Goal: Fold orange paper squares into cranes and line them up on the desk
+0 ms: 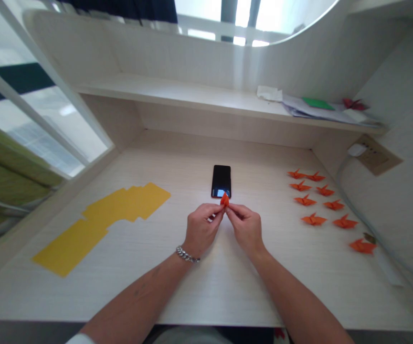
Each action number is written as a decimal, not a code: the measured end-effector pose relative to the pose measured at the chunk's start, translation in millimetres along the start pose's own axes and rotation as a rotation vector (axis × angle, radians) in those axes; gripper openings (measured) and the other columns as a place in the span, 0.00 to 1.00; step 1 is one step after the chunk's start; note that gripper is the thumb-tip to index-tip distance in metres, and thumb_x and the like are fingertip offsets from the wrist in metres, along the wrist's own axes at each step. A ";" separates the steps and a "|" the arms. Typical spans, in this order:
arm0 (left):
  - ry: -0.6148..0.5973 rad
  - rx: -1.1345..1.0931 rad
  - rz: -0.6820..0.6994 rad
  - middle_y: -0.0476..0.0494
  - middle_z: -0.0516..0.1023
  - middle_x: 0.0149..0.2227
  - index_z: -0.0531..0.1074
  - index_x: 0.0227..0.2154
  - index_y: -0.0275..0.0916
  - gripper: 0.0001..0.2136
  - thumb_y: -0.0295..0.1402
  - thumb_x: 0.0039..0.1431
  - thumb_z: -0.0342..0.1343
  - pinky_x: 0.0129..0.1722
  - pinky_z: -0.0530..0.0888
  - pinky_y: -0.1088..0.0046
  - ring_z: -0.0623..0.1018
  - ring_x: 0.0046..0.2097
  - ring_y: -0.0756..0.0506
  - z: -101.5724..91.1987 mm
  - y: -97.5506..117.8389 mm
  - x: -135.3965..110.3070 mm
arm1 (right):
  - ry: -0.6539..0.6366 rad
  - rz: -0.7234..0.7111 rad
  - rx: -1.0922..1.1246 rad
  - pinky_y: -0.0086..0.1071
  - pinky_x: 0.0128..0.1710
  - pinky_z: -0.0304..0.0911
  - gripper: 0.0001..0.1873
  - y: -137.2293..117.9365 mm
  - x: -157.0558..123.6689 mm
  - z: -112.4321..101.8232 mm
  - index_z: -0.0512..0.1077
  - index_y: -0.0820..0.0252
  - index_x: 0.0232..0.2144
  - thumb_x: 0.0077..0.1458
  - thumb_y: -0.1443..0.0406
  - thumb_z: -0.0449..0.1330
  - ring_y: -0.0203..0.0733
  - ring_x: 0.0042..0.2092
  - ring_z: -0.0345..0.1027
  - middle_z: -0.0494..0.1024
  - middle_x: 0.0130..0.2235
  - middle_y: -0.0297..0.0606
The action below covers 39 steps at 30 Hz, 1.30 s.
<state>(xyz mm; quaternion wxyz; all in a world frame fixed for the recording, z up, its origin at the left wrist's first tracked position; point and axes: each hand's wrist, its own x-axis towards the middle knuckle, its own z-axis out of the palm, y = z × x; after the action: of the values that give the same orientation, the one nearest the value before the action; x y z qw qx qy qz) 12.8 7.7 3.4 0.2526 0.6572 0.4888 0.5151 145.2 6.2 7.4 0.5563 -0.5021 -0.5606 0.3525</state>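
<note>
A small piece of folded orange paper is pinched between both hands over the middle of the desk. My left hand, with a chain bracelet at its wrist, grips the paper's left side between thumb and forefinger. On the other side, my right hand pinches it the same way. The fingertips cover the lower part of the paper. Just beyond lies a black phone, its near edge partly behind the folded paper.
Several orange origami cranes stand in rows at the right. Overlapping yellow paper sheets lie at the left. A grey cable runs along the right wall from a socket. Above the desk, a shelf holds papers.
</note>
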 end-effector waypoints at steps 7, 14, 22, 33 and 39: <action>-0.063 -0.024 0.054 0.42 0.77 0.40 0.78 0.39 0.44 0.11 0.28 0.59 0.52 0.46 0.72 0.69 0.76 0.43 0.44 1.8 5.6 -1.5 | 0.028 0.048 0.115 0.39 0.43 0.68 0.10 0.4 1.7 -0.5 0.79 0.57 0.35 0.49 0.62 0.63 0.46 0.40 0.74 0.81 0.37 0.39; -0.190 -0.014 0.069 0.40 0.74 0.39 0.76 0.42 0.41 0.12 0.27 0.59 0.49 0.43 0.72 0.69 0.74 0.42 0.44 4.7 14.9 -6.7 | 0.054 0.231 0.388 0.40 0.40 0.69 0.12 14.7 8.8 -1.1 0.78 0.61 0.32 0.44 0.61 0.67 0.43 0.34 0.74 0.81 0.32 0.39; -0.007 -0.062 -0.012 0.44 0.77 0.35 0.76 0.36 0.39 0.07 0.34 0.54 0.59 0.32 0.74 0.74 0.75 0.33 0.49 -1.4 12.9 -2.6 | 0.005 0.165 0.305 0.35 0.35 0.69 0.09 17.5 11.0 -6.0 0.75 0.62 0.31 0.50 0.61 0.63 0.40 0.32 0.71 0.79 0.30 0.38; -0.007 -0.003 0.086 0.42 0.79 0.40 0.78 0.36 0.40 0.06 0.31 0.56 0.57 0.46 0.74 0.67 0.77 0.43 0.46 -1.2 5.1 -1.6 | -0.007 0.099 0.191 0.32 0.33 0.67 0.08 11.3 5.3 -3.0 0.77 0.59 0.34 0.49 0.63 0.63 0.40 0.32 0.71 0.79 0.33 0.37; -0.047 -0.015 -0.018 0.43 0.80 0.40 0.76 0.40 0.40 0.09 0.32 0.57 0.56 0.41 0.75 0.70 0.78 0.41 0.46 -4.0 5.2 -0.9 | -0.017 0.087 0.149 0.33 0.33 0.67 0.10 12.6 4.0 -2.4 0.77 0.60 0.35 0.50 0.62 0.63 0.41 0.34 0.71 0.79 0.34 0.38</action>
<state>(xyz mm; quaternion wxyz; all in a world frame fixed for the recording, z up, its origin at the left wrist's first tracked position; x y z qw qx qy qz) 11.1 4.1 8.7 0.2736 0.6629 0.4845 0.5009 150.2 12.8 -3.2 0.5713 -0.4803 -0.5151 0.4214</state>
